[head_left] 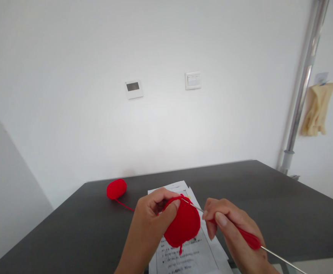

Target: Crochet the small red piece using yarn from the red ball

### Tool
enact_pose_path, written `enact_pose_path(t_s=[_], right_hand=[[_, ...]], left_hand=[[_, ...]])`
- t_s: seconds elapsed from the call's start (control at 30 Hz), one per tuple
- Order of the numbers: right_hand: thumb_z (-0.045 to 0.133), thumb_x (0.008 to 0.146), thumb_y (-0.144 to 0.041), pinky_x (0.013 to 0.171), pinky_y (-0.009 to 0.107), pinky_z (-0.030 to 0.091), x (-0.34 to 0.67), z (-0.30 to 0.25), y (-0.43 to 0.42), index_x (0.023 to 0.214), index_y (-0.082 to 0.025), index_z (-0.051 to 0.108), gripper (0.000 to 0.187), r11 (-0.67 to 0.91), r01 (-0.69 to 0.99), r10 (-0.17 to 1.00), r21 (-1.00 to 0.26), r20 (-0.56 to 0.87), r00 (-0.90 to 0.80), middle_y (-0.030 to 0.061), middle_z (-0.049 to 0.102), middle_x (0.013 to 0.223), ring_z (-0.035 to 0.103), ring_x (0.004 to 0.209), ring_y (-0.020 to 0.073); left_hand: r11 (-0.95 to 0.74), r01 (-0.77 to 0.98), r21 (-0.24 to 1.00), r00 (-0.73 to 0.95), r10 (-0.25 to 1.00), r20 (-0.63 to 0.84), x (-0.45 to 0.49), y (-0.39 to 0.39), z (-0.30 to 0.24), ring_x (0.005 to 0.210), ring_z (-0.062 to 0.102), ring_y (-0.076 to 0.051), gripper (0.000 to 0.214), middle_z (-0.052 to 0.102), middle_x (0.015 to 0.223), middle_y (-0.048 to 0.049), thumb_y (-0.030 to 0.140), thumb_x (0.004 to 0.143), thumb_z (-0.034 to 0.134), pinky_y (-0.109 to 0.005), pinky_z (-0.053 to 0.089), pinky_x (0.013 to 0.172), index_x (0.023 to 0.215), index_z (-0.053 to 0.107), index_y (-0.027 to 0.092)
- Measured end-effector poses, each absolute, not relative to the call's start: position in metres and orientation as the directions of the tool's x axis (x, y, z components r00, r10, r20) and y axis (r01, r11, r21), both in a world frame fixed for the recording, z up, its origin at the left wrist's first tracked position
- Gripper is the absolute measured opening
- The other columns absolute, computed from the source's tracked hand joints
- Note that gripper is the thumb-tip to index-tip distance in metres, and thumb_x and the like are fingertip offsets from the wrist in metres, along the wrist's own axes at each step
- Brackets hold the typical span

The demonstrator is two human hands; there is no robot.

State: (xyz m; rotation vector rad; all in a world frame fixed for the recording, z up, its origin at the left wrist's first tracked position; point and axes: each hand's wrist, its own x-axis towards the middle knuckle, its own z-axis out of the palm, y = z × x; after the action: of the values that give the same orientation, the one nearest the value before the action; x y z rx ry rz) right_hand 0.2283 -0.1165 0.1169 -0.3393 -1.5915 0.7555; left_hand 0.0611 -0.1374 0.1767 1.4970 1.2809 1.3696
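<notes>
My left hand (157, 213) pinches the upper edge of a round red crochet piece (183, 224), with thumb in front and fingers behind. A short tail of yarn hangs from its lower edge. In my right hand (232, 224) is a crochet hook (249, 238) with a red handle and thin metal ends. Its front tip meets the top edge of the piece close to my left thumb; the exact stitch is too small to make out. A red yarn ball (116, 189) lies to the left on the table, its strand running toward my left hand.
Printed paper sheets (189, 258) lie under my hands on the dark table (77, 228). Behind it the white wall carries a small display panel (133, 90) and a switch (193, 80). A metal pipe (300, 99) and hanging pale gloves (317, 110) are at the right.
</notes>
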Motion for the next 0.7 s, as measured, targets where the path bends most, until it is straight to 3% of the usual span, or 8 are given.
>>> enact_pose_path(t_s=[0.17, 0.33, 0.53, 0.63, 0.7], right_hand=[[0.039, 0.090, -0.017, 0.055, 0.026, 0.039, 0.230, 0.124, -0.117, 0.085, -0.020, 0.058, 0.020, 0.809, -0.040, 0.564, -0.587, 0.792, -0.233, -0.0001, 0.054, 0.060, 0.052, 0.056, 0.0133], [0.044, 0.084, -0.011, 0.052, 0.025, 0.038, 0.228, 0.130, -0.112, 0.090, -0.021, 0.057, 0.017, 0.924, 0.081, 0.382, -0.374, 0.884, -0.271, 0.0013, 0.055, 0.064, 0.052, 0.056, 0.0142], [0.045, 0.081, -0.006, 0.053, 0.027, 0.037, 0.220, 0.130, -0.099, 0.097, -0.018, 0.055, 0.022, 0.969, 0.144, 0.243, -0.203, 0.890, -0.386, 0.0034, 0.058, 0.067, 0.048, 0.058, 0.0157], [0.047, 0.082, -0.008, 0.053, 0.027, 0.036, 0.217, 0.127, -0.091, 0.097, -0.018, 0.057, 0.020, 0.967, 0.200, 0.229, -0.157, 0.877, -0.422, 0.0030, 0.058, 0.065, 0.046, 0.057, 0.0156], [0.049, 0.083, -0.011, 0.056, 0.027, 0.038, 0.214, 0.124, -0.086, 0.101, -0.019, 0.055, 0.021, 0.957, 0.203, 0.277, -0.208, 0.868, -0.412, 0.0034, 0.059, 0.071, 0.048, 0.062, 0.0159]], left_hand=[[-0.267, 0.284, 0.921, -0.066, 0.953, 0.297, 0.061, -0.137, 0.176, 0.062, 0.057, -0.014, 0.010, 0.063, 0.066, -0.0017, 0.022, 0.072, 0.058, -0.021, 0.042, 0.054, 0.069, 0.067, 0.017], [-0.313, 0.405, 0.859, -0.073, 0.926, 0.371, 0.059, -0.134, 0.173, 0.063, 0.056, -0.015, 0.013, 0.064, 0.067, -0.0022, 0.022, 0.073, 0.056, -0.022, 0.042, 0.055, 0.072, 0.068, 0.019], [-0.325, 0.481, 0.814, -0.073, 0.910, 0.407, 0.058, -0.129, 0.170, 0.065, 0.057, -0.016, 0.015, 0.066, 0.070, -0.0022, 0.019, 0.073, 0.054, -0.023, 0.042, 0.058, 0.076, 0.069, 0.019], [-0.331, 0.472, 0.817, -0.083, 0.906, 0.416, 0.057, -0.124, 0.165, 0.065, 0.058, -0.016, 0.012, 0.066, 0.070, -0.0024, 0.020, 0.073, 0.056, -0.023, 0.043, 0.060, 0.070, 0.067, 0.018], [-0.330, 0.431, 0.840, -0.102, 0.907, 0.409, 0.056, -0.119, 0.161, 0.068, 0.059, -0.016, 0.012, 0.067, 0.072, -0.0030, 0.023, 0.074, 0.056, -0.024, 0.044, 0.062, 0.070, 0.066, 0.017]])
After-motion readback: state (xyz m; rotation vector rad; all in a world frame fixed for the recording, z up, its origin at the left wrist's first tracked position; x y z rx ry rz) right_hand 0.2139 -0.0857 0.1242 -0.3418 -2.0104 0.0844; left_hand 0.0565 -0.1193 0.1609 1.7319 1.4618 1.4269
